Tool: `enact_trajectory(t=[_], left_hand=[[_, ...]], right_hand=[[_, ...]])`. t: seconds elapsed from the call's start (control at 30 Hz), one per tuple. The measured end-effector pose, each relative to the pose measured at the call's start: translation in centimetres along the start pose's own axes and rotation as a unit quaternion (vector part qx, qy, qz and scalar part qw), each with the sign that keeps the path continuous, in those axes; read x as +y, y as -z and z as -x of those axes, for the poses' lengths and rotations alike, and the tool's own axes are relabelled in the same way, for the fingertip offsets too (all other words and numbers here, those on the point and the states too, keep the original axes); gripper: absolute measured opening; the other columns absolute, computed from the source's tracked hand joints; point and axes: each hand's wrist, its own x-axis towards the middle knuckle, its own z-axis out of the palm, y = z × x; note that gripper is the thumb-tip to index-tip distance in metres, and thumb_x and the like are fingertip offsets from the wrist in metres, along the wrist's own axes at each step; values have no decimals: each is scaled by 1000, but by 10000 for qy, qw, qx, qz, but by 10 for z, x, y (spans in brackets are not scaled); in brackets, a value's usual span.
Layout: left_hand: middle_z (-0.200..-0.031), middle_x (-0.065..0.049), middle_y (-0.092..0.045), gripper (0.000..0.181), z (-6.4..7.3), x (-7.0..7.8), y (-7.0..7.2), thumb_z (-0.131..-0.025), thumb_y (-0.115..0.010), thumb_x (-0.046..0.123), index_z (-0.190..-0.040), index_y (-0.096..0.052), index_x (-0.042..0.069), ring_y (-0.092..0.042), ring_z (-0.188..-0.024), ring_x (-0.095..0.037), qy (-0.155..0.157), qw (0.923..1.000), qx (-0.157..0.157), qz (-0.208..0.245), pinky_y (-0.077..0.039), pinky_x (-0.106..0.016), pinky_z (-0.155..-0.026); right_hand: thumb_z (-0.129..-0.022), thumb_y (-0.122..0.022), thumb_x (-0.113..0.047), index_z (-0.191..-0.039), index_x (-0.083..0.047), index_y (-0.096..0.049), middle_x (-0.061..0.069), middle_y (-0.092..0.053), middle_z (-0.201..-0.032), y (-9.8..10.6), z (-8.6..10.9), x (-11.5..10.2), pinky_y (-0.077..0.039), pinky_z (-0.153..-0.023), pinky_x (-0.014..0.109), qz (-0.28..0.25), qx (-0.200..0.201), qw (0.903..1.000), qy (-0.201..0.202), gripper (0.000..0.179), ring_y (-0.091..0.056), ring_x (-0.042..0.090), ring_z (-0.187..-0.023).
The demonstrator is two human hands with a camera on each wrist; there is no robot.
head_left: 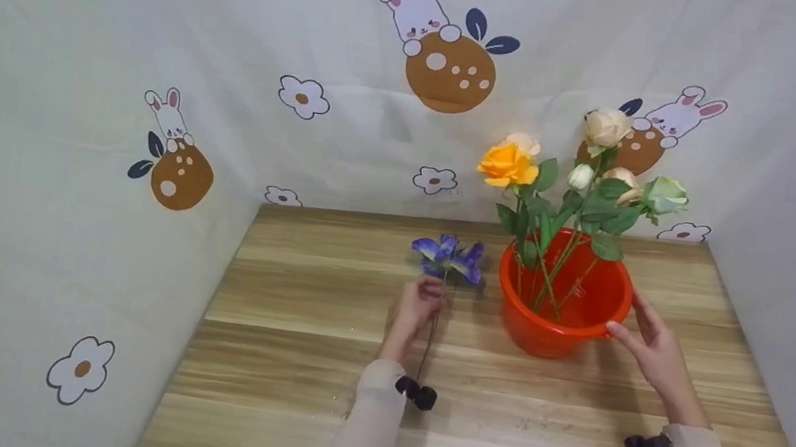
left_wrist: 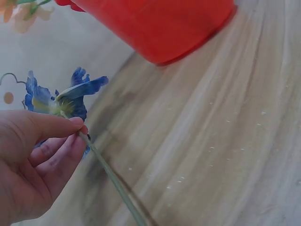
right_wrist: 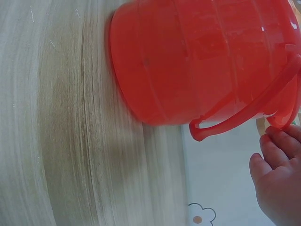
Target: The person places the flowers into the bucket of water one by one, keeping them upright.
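Observation:
My left hand pinches the thin green stem of a blue-purple iris between thumb and fingertips, just under the bloom. The stem runs back toward my wrist, low over the table. To the right stands a red bucket, upright. Several flowers lean in it, among them an orange rose, a cream rose and a pale green rose. My right hand touches the bucket's right rim, fingers extended and thumb spread apart. In the right wrist view its fingertips are at the rim.
The bucket's red handle hangs down its side. The wooden table ends at a cloth backdrop printed with rabbits and flowers, which also rises at both sides. Small bright flecks lie on the wood.

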Motion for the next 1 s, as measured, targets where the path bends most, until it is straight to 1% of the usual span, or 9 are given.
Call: enact_trajectory(t=[0.07, 0.2, 0.3, 0.4, 0.5, 0.7, 0.77, 0.9, 1.0], left_hand=[[-107, -29, -69, 33, 0, 5, 4, -82, -62, -15, -115, -62, -13, -67, -85, -17, -259, 9996, 73, 46, -54, -19, -70], [-105, -33, -67, 34, -1, 16, 9, -79, -59, -20, -113, -58, -18, -65, -82, -15, -668, 9960, 286, 510, -53, -17, -70], [-105, -31, -66, 35, 0, 27, 13, -80, -57, -20, -115, -57, -17, -61, -78, -10, -690, 9938, 387, 782, -52, -18, -65], [-107, -29, -66, 34, 4, 39, 18, -82, -60, -17, -117, -58, -13, -62, -78, -9, -704, 9936, 444, 766, -54, -20, -64], [-110, -30, -67, 34, 7, 52, 23, -84, -64, -13, -117, -60, -10, -67, -82, -12, -790, 9928, 457, 771, -57, -22, -67], [-109, -21, -69, 34, 14, 78, 29, -87, -67, -9, -120, -61, -9, -69, -87, -13, -853, 9907, 529, 924, -58, -23, -71], [-108, -20, -69, 35, 16, 86, 30, -86, -67, -9, -121, -61, -10, -69, -89, -14, -967, 9890, 560, 969, -58, -23, -73], [-111, -24, -68, 34, 21, 105, 32, -85, -69, -9, -119, -62, -7, -68, -89, -15, -1271, 9840, 604, 1090, -58, -23, -77], [-112, -27, -66, 34, 26, 121, 32, -85, -69, -9, -117, -61, -7, -67, -88, -13, -1560, 9787, 648, 1167, -59, -24, -78]], right_hand=[[-97, -65, -15, -157, -2, -23, 25, -20, -163, 0, 0, 0, -26, -108, 0, -4, -12, 10000, -17, 74, -19, 24, -154], [-97, -65, -16, -157, -2, -22, 25, -20, -162, 1, 1, 0, -27, -107, 0, 0, -20, 10000, -33, 75, -19, 21, -154], [-97, -64, -15, -157, 0, -22, 26, -19, -162, 1, 1, 1, -27, -107, 0, -8, -13, 10000, -31, 74, -20, 18, -154], [-97, -65, -14, -156, 0, -22, 26, -20, -162, 1, 1, 2, -27, -107, 0, 6, 10, 10000, -33, 75, -20, 19, -154], [-96, -65, -12, -156, 0, -23, 27, -22, -161, 1, 2, 2, -26, -108, 0, 10, 29, 10000, -14, 75, -21, 24, -154], [-96, -65, -11, -157, -1, -23, 27, -22, -161, 0, 2, 1, -26, -108, 1, -12, 30, 10000, -40, 75, -20, 29, -153], [-96, -65, -13, -157, -1, -22, 26, -21, -162, 0, 2, 1, -25, -108, 0, 2, 12, 10000, -81, 76, -20, 27, -154], [-97, -65, -16, -157, -3, -21, 25, -20, -162, 0, 1, 1, -26, -107, -1, 37, -11, 9999, -114, 76, -20, 19, -154], [-97, -65, -16, -158, -4, -22, 24, -20, -163, 1, 1, 1, -26, -107, 0, 12, -18, 10000, -72, 76, -20, 18, -154]])
